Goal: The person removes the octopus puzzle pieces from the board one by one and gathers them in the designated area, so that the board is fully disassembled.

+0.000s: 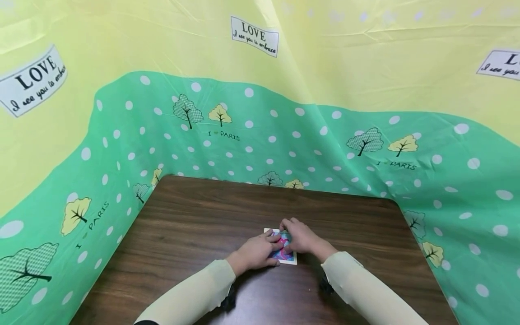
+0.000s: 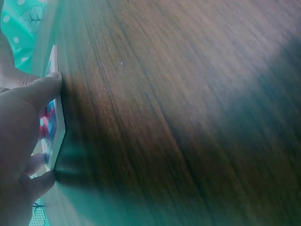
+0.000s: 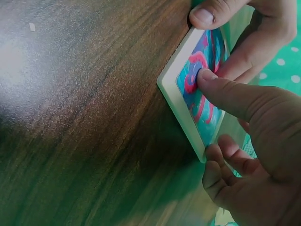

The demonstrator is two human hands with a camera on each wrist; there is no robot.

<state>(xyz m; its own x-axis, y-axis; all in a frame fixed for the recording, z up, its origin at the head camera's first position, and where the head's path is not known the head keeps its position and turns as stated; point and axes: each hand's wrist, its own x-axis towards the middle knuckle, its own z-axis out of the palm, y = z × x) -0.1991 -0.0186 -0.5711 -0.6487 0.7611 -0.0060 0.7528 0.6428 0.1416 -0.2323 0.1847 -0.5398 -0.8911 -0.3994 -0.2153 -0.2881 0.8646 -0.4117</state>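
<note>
A small rectangular picture board (image 1: 289,257) with a white border and a pink, blue and teal design lies on the brown table. My left hand (image 1: 257,251) holds it from the left, thumb against the near edge and fingers reaching over the picture. From the right, my right hand (image 1: 302,237) grips it, thumb pressing on the picture. In the right wrist view, the other fingers of this hand (image 3: 277,136) curl by the board's edge (image 3: 181,106). Much of the picture is covered by both hands. The left wrist view shows the board (image 2: 57,123) edge-on beside my left hand (image 2: 21,127).
The wood-grain table (image 1: 195,212) has rounded far corners. A yellow and green curtain (image 1: 276,122) with white dots, printed trees and lettering surrounds it at the back and sides. A tiny light speck (image 3: 32,27) shows on the tabletop in the right wrist view.
</note>
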